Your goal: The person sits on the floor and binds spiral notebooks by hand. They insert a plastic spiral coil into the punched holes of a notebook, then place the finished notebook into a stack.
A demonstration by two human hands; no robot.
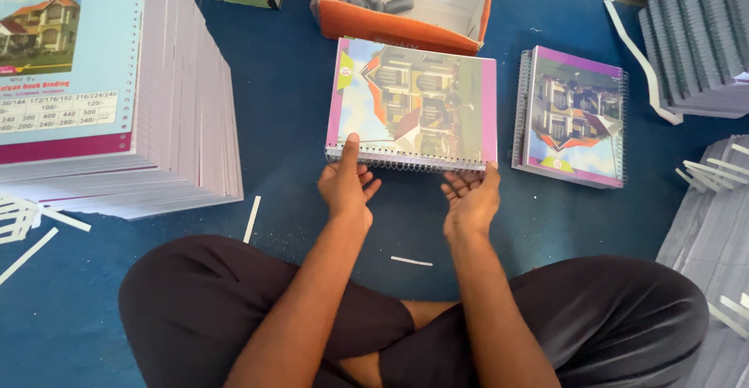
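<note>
Fingers (367, 181) of the left hand (345, 189) are loosely curled, with the thumb extended onto the cover of the notebook (412, 103) at its spiral edge; they touch it but do not pinch it. Fingers of the right hand (470, 199) are curled palm-up, tips against the same spiral edge near its right corner, not closed on anything. The notebook lies flat on the blue floor (289, 84), directly ahead of both hands, coil side nearest them. Judged from its thickness, it is moderately light and fairly stiff when closed; the glossy cover may be slippery, and the wire coil could deform under pressure. Hold is best taken at the two side edges, clear of the coil. A second notebook (573, 119) lies right of the right-hand fingers; an orange box (406, 33) sits beyond.
</note>
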